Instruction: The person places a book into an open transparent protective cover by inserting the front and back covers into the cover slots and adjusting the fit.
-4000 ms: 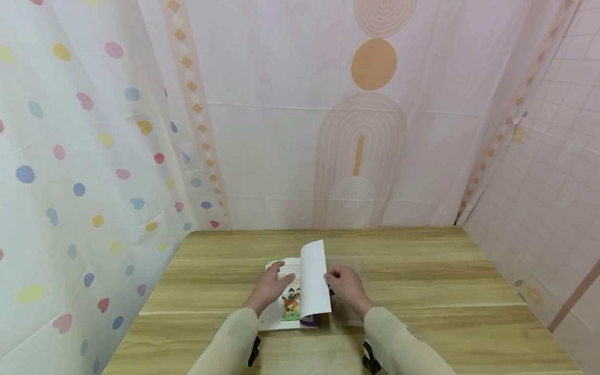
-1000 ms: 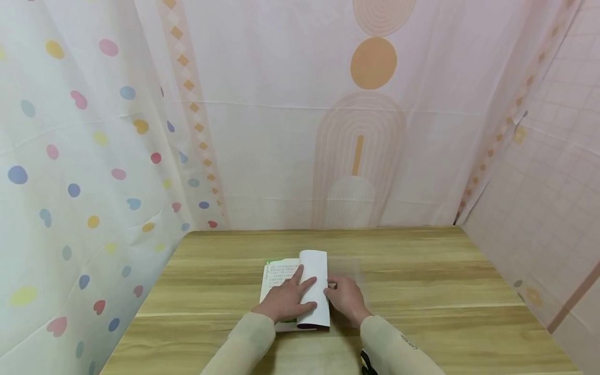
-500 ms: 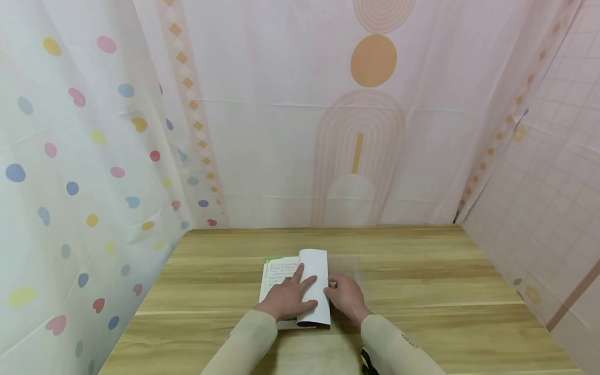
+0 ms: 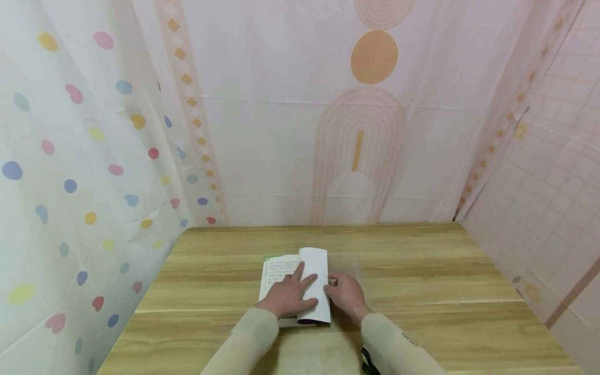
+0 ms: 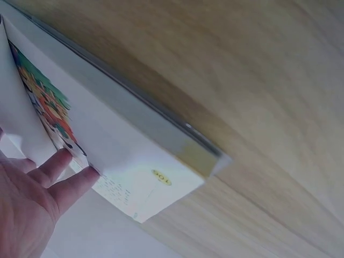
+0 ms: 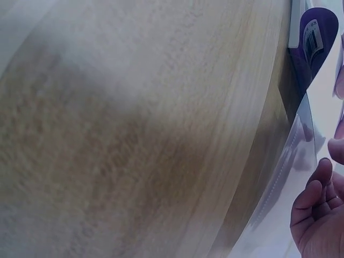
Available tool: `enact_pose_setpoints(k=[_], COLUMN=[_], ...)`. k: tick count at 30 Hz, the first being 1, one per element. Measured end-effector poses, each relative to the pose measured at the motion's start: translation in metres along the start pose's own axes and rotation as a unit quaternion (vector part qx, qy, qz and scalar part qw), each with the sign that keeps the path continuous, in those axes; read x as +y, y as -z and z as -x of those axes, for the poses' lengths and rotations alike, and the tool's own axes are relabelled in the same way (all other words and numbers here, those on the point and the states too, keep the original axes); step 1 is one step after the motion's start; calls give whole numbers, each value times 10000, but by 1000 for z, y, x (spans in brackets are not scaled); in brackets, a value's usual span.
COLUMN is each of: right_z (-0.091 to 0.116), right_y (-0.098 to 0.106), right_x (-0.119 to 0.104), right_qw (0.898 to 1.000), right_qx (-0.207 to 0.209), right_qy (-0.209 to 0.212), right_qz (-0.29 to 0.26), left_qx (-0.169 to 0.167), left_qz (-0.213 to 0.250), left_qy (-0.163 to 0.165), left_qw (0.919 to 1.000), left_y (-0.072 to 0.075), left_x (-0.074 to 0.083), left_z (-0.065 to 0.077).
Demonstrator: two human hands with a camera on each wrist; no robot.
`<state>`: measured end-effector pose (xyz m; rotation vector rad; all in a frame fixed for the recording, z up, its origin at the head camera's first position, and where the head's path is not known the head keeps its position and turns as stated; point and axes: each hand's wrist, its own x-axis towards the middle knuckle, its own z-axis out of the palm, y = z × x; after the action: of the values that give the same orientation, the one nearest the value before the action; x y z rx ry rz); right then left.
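An open book (image 4: 276, 268) lies on the table, with printed text and a colourful picture on its page (image 5: 45, 97). Its white cover flap (image 4: 315, 260) is bent back over the pages, and a purple outer side with a barcode (image 6: 313, 40) shows beneath. My left hand (image 4: 287, 298) presses on the flap and page with spread fingers. Beside the flap's free edge, my right hand (image 4: 346, 296) has curled fingers and thumb, pinching at a clear plastic book cover (image 6: 285, 172). That transparent sheet stretches out rightward under the right hand.
The wood-grain table (image 4: 445, 291) extends around the book on all sides. Patterned curtains (image 4: 262, 130) hang behind it, and a dotted one (image 4: 94, 250) hangs on the left. A black strap (image 4: 369, 360) shows under the right sleeve.
Since four seconds ago, the raised flap has come down lower over the book, and my left hand has moved right onto it. In the last second both hands have stayed nearly still.
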<state>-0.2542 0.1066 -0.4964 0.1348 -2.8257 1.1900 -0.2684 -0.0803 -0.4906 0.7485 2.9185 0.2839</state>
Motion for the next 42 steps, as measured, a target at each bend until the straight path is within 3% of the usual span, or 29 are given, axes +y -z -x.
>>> enact_pose_setpoints(k=[11,24,35,42], right_z=[-1,-3,0,0], right_y=[7,13,11,10], right_x=[3,25,27,29], right_qw=[9980,9870,9862,9849], right_qx=[573,431,238,292], right_qy=[167,815,502,580], right_qz=[226,1316,1560,1607], left_qx=[77,116,103,83], left_qz=[-89,-121,-212,-175], left_qy=[-26,49,205,292], left_qw=[9999,9998,9995,9994], left_y=[2,-4,-8,-10], left_x=[3,5,10,14], left_z=[0,-4,-7,-8])
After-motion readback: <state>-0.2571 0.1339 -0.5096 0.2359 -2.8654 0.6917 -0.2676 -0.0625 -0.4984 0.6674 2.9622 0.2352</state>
